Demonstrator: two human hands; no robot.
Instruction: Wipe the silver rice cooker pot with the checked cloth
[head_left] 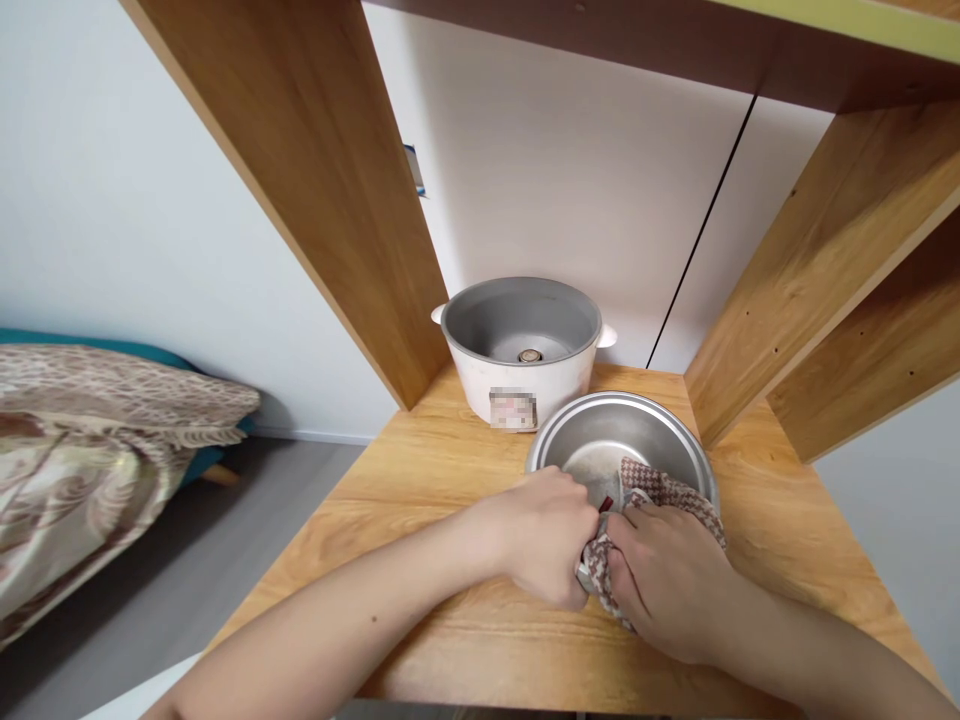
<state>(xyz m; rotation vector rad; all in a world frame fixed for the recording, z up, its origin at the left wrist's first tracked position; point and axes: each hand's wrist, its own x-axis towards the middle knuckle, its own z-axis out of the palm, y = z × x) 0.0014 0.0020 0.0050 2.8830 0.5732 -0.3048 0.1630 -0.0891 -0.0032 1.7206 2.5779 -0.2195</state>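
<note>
A wooden shelf point(420, 500) is jutting into a white-walled room. Near its front edge, the left hand point(544, 535) is gripping the rim of a metal bowl point(600, 440), while the right hand point(664, 585) is pressing a checked cloth point(660, 490) against it. Behind, an empty white cooker point(521, 350) is standing against the wall.

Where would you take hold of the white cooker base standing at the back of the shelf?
The cooker base is wide, round and upright with a smooth wall, so grip the left lug and right lug at its rim, coming in from both sides.
</note>
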